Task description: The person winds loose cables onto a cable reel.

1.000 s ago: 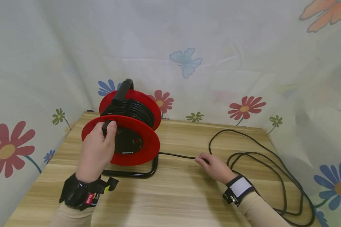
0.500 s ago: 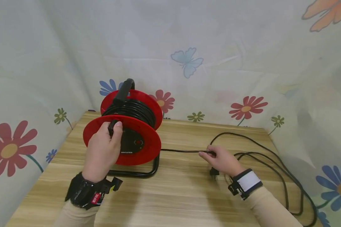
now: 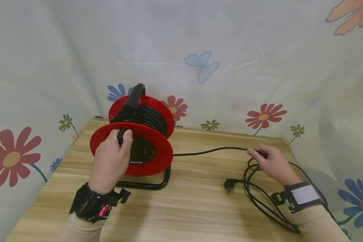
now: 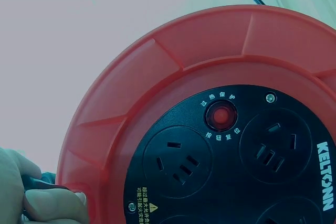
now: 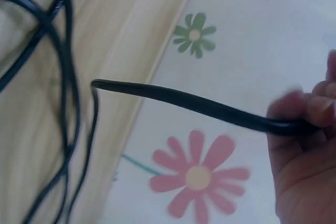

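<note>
Apparently, it's winding: the left hand (image 3: 110, 163) grips the crank (image 3: 121, 134), the right hand (image 3: 273, 164) pinches the cord (image 5: 210, 108) near the table's (image 3: 193, 211) right edge (plug (image 3: 230, 183) loose); cranking probably wants light tension.

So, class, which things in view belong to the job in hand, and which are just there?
Job:
red cable reel
crank knob, gripped by the left hand
black cable, pinched by the right hand
plug

Just there:
wooden table
flowered backdrop
wrist straps

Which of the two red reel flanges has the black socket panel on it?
The near flange, whose black knob the left hand grips; the far flange, beyond the wound cable, shows none.
</note>
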`<act>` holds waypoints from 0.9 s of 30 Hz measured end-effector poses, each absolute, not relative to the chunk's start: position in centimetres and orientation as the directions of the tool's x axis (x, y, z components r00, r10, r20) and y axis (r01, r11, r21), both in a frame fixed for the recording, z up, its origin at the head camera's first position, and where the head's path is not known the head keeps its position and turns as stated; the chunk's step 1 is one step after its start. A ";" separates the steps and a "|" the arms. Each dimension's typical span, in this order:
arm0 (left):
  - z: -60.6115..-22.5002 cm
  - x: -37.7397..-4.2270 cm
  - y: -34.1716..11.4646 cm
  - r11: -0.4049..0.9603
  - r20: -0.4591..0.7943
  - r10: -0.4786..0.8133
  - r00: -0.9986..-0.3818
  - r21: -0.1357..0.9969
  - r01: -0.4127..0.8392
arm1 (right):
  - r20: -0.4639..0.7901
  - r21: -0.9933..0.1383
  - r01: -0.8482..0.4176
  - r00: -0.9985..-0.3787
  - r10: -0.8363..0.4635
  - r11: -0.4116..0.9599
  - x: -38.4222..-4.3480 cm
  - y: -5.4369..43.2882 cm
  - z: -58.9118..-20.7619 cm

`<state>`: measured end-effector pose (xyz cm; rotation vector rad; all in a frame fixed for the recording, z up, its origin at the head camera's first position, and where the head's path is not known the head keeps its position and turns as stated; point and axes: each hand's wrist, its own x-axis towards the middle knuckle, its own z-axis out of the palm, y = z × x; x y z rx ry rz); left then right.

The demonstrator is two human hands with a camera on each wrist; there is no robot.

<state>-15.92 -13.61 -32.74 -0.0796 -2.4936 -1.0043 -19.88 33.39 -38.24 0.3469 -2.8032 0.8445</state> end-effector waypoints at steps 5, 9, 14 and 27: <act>-32.6 -15.8 -13.7 0.741 0.423 -0.103 -0.900 0.636 0.214 | 0.186 -0.564 -0.220 -0.973 -0.137 0.796 -18.7 35.7 -38.6; -32.5 -15.7 -13.7 0.743 0.412 -0.106 -0.905 0.638 0.204 | 0.126 -0.550 -0.193 -0.981 -0.147 0.813 -18.2 36.6 -39.0; -32.5 -15.6 -13.5 0.732 0.397 -0.100 -0.912 0.650 0.203 | 0.100 -0.506 -0.144 -0.989 -0.108 0.850 -17.6 37.3 -39.9; -32.6 -15.4 -12.7 0.755 0.413 -0.080 -0.907 0.619 0.215 | 0.253 -0.586 -0.276 -0.956 -0.151 0.762 -17.1 37.3 -41.4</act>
